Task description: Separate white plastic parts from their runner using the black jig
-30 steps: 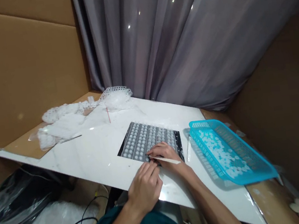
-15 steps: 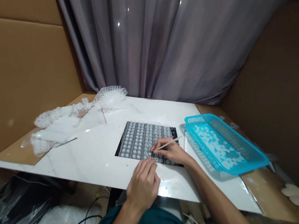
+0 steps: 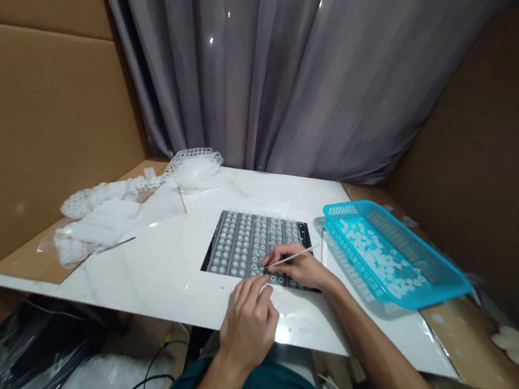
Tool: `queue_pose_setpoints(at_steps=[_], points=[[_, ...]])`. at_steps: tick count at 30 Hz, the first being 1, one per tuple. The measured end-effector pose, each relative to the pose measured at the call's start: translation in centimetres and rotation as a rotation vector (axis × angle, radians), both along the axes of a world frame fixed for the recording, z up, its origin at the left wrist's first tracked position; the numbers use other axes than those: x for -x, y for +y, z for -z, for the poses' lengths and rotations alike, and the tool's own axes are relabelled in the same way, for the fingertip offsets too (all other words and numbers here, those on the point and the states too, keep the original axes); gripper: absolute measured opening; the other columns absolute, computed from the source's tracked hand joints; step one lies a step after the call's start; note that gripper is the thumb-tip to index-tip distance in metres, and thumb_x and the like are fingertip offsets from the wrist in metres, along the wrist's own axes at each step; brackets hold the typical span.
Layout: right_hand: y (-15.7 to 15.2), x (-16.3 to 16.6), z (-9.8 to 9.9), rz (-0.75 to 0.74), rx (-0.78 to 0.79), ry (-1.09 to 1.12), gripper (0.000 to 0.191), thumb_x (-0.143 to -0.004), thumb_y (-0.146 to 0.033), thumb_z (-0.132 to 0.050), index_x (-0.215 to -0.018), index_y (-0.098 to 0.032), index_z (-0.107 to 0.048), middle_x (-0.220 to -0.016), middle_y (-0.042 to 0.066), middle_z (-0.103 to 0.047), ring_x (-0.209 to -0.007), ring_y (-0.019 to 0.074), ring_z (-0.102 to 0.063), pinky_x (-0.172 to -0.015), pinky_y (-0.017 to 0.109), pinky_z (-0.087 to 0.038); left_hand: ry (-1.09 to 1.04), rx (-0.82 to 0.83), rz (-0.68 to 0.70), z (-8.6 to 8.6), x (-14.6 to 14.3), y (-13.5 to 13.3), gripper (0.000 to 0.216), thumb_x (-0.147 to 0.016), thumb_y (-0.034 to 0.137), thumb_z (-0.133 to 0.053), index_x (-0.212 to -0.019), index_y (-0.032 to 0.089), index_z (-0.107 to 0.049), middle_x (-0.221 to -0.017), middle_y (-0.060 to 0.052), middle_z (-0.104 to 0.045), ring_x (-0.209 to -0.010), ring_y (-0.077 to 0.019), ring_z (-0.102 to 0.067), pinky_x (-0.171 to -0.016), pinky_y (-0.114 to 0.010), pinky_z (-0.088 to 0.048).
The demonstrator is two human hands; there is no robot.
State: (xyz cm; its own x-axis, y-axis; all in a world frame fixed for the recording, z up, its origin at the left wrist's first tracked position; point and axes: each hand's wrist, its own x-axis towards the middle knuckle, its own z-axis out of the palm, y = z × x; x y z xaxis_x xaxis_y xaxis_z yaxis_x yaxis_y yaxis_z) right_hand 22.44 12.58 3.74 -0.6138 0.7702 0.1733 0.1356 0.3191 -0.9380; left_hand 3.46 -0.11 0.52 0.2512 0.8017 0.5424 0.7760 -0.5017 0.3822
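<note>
A black sheet lies on the white table, covered with rows of small round pale pieces, some with dark centres. Between the fingertips of my right hand is a thin white stick. Its lower end points down at the near middle part of the sheet; the tip is too small to make out. My left hand lies palm down at the sheet's near edge, fingers stretched forward and close together, fingertips touching the edge near my right hand. I see nothing held in it.
To the right stands a blue plastic basket with many small white pieces inside. White perforated sheets and plastic bags are heaped at the back left. A metal tool, perhaps tweezers, and a thin red stick lie near them. Cardboard walls and a grey curtain enclose the table.
The white stick in my right hand has tilted a little flatter and its tip has shifted slightly. My left hand has hardly moved. The whole view has shifted slightly.
</note>
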Motion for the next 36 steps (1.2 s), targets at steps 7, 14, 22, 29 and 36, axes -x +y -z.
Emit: queue_pose_setpoints(at_steps=[7, 14, 22, 29, 36], points=[[-0.2, 0.0, -0.5, -0.014, -0.079, -0.034, 0.023, -0.097, -0.037, -0.078, -0.081, -0.022, -0.073, -0.104, 0.008, -0.084, -0.101, 0.0276, -0.08, -0.092, 0.042, -0.06, 0.004, 0.002, -0.007, 0.3, 0.0, 0.1, 0.034, -0.095, 0.006, -0.053, -0.122, 0.021, -0.067, -0.135, -0.011, -0.07, -0.129, -0.0322, -0.064, -0.111, -0.057, -0.055], [-0.2, -0.1, -1.1, -0.035, -0.151, -0.083, 0.023, -0.098, -0.039, -0.078, -0.081, -0.023, -0.076, -0.105, 0.009, -0.084, -0.101, 0.0281, -0.079, -0.09, 0.041, -0.059, 0.001, -0.003, -0.001, 0.3, 0.0, 0.0, 0.031, -0.096, 0.007, -0.054, -0.122, 0.019, -0.067, -0.132, -0.011, -0.071, -0.128, -0.0314, -0.064, -0.111, -0.055, -0.054], [0.3, -0.5, -0.5, -0.057, -0.17, -0.108, 0.023, -0.098, -0.041, -0.078, -0.085, -0.022, -0.079, -0.107, 0.01, -0.084, -0.099, 0.0274, -0.079, -0.089, 0.039, -0.058, -0.006, -0.013, 0.0, 0.2, -0.2, 0.0, 0.031, -0.097, 0.007, -0.055, -0.122, 0.018, -0.068, -0.128, -0.011, -0.074, -0.124, -0.0318, -0.067, -0.106, -0.054, -0.056], [0.4, 0.1, 0.9, -0.015, -0.271, -0.137, 0.02, -0.098, -0.032, -0.078, -0.079, -0.024, -0.078, -0.105, 0.007, -0.084, -0.1, 0.0269, -0.078, -0.089, 0.039, -0.057, -0.016, 0.033, 0.006, 0.3, -0.2, 0.0, 0.027, -0.096, 0.007, -0.057, -0.117, 0.019, -0.068, -0.123, -0.01, -0.075, -0.125, -0.0323, -0.066, -0.108, -0.053, -0.054], [-0.3, 1.0, 1.0, 0.065, -0.145, -0.011, 0.019, -0.099, -0.031, -0.076, -0.082, -0.023, -0.077, -0.098, 0.008, -0.083, -0.098, 0.0279, -0.08, -0.087, 0.04, -0.06, -0.029, 0.077, -0.007, -0.3, -0.2, 0.1, 0.024, -0.098, 0.006, -0.055, -0.114, 0.019, -0.068, -0.118, -0.009, -0.076, -0.121, -0.0314, -0.067, -0.105, -0.052, -0.055]])
